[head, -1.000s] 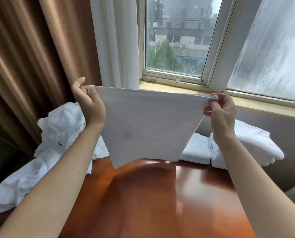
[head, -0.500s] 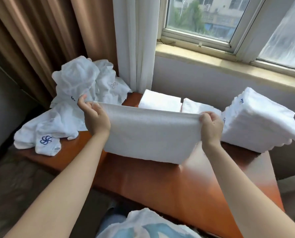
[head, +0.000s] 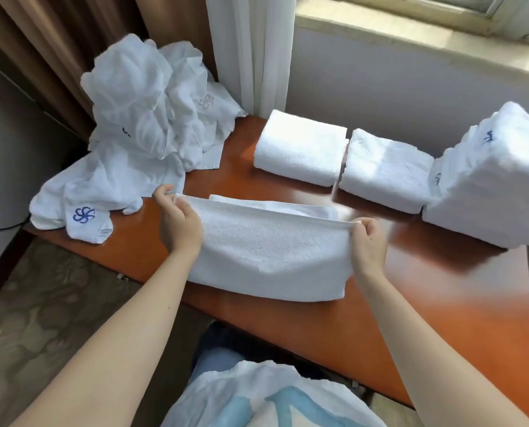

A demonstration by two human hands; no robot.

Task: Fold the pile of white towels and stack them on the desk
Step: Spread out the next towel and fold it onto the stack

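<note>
Towel (head: 269,254) under work lies doubled on the desk (head: 426,303), near the front edge, with its upper hem raised off the layer beneath. The left hand (head: 180,224) pinches the hem's left corner between thumb and curled fingers, and the right hand (head: 368,241) pinches the right corner in the same way, the cloth stretched between them. At the desk's back left a crumpled pile (head: 146,118) of white towels spills toward the edge, one showing a blue flower mark. Along the back, two folded towels (head: 300,146) lie side by side, touching, and a taller stack (head: 491,180) stands at the right end, just beside them. A white curtain (head: 251,50) hangs behind.
</note>
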